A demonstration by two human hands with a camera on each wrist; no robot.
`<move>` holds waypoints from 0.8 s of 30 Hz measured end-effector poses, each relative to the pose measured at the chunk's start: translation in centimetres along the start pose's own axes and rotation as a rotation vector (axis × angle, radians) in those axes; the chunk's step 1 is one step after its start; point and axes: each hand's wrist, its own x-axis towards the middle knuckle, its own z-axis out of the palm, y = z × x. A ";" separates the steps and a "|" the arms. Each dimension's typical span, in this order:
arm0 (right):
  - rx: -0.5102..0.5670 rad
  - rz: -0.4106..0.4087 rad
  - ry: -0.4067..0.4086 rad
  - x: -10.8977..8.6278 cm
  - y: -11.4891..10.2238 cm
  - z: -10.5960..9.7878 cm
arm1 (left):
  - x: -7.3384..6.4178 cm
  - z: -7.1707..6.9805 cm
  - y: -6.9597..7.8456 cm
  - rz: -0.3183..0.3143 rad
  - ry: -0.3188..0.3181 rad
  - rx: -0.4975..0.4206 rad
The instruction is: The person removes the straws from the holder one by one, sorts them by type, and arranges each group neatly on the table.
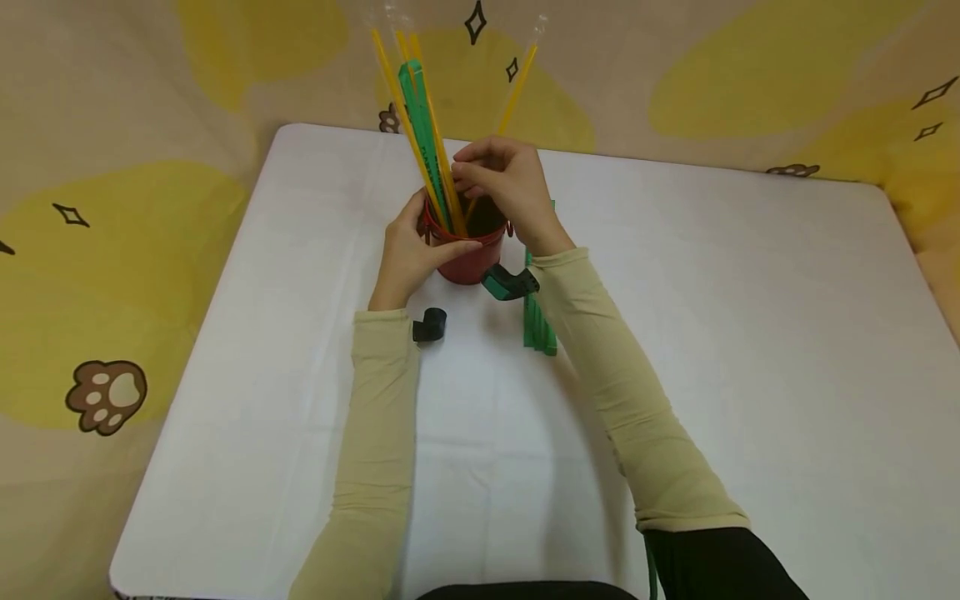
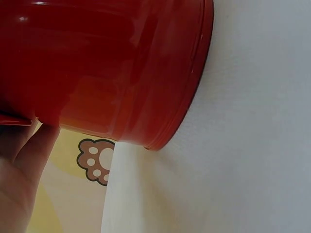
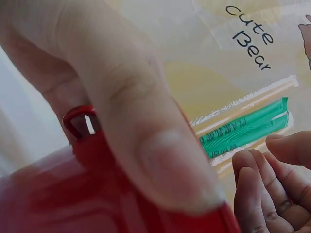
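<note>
A red bucket [image 1: 468,265] stands on the white table, holding several yellow straws [image 1: 390,83] in clear wrappers and green wrapped straws [image 1: 422,125] that lean left. My left hand [image 1: 408,258] grips the bucket's rim, thumb along the near side and fingers round the left. In the right wrist view, the left thumb [image 3: 170,165] lies large over the red wall. My right hand [image 1: 513,183] hovers over the bucket's right side with loosely bent fingers; nothing shows between thumb and fingertips in the right wrist view. One yellow straw [image 1: 519,87] leans right, its middle hidden behind that hand.
More green wrapped straws [image 1: 540,325] lie on the table under the right forearm. Dark wrist devices sit on the left wrist [image 1: 430,325] and the right wrist [image 1: 510,282]. A patterned yellow and beige cloth [image 1: 712,75] rises behind the table [image 1: 750,333].
</note>
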 end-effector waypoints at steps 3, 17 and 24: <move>0.003 -0.004 0.008 0.3 0.0 0.4 | 0.0 0.0 0.0 -0.002 0.003 0.006; -0.159 -0.012 0.034 1.1 0.4 1.3 | -0.1 0.1 0.1 0.009 0.008 0.007; -0.377 -0.027 0.034 1.2 0.5 1.3 | 0.0 0.0 0.0 -0.009 -0.002 -0.007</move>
